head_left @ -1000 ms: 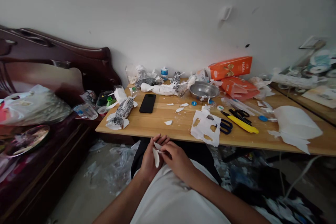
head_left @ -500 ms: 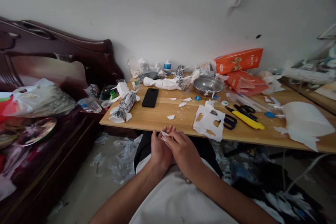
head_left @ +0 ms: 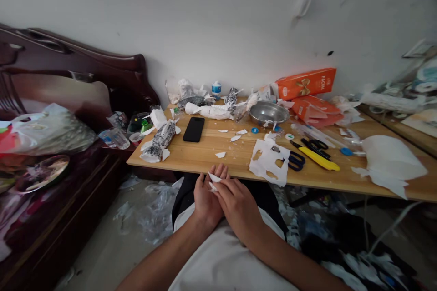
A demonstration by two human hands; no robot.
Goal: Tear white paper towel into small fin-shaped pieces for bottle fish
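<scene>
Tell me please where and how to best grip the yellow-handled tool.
Probably by its thick yellow handle, coming from the front right: that end points toward the table's near edge, while the narrow dark tip points back left.

The paper scrap [head_left: 214,177] is white, the phone [head_left: 194,129] black, the tissue pack [head_left: 306,83] orange.

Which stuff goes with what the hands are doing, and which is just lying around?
Goes with it:
white scrap, pinched by the right hand over the left hand
maybe the holey sheet, since it's white too
maybe the scissors, by the sheet

Probably just lying around:
phone
bowl
blue cap
orange box
</scene>
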